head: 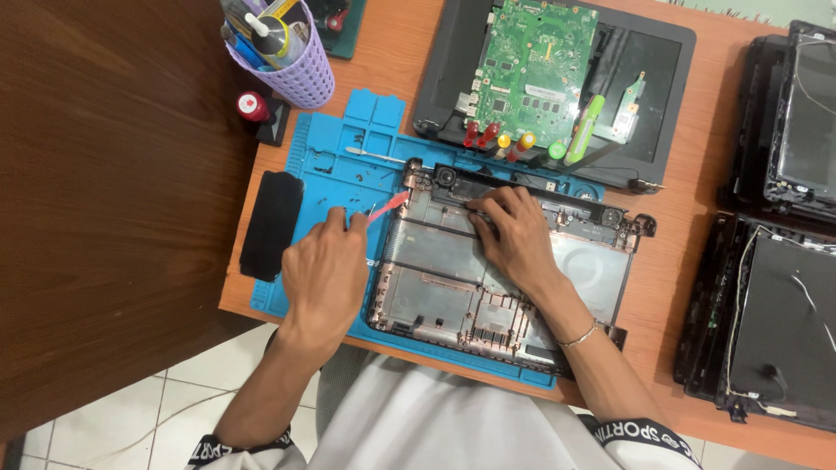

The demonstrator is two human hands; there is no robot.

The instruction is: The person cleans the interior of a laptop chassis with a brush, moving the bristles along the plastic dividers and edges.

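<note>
**Trainee:** What is the state of the unit on the mat?

**Technician:** The laptop base shell (488, 278) lies open-side up on the blue service mat (348, 148), near the front edge of the worktop (679, 235). The shell appears stripped: bare plastic ribs, vent grilles and hinge mounts show, with no board inside. A long black speaker bar (522, 187) remains along the far edge.

**Trainee:** Where is the board?

**Technician:** A green mainboard (535, 65) rests on a separate dark laptop shell (653, 96) behind the mat, with red, yellow and green screwdriver handles (505, 141) lying at its near edge. Board removal is judged complete.

**Trainee:** And the hands?

**Technician:** The left hand (324, 274) is closed around a thin tool with a pink tip (389, 205); the tip points at the shell's far left corner, near the hinge mount. The right hand (514, 235) lies flat, fingers spread and gripping nothing, pressing on the shell just below the speaker bar.

**Trainee:** What remains?

**Technician:** By judgement, the speaker bar and any corner fittings remain in the shell. Whether the tool tip touches the shell cannot be determined.

**Trainee:** Other items?

**Technician:** A lilac tool cup (283, 52) stands at the mat's far left corner, a black flat pad (272, 224) lies left of the mat, and further dismantled laptop lids (784, 261) are stacked at the right.
</note>
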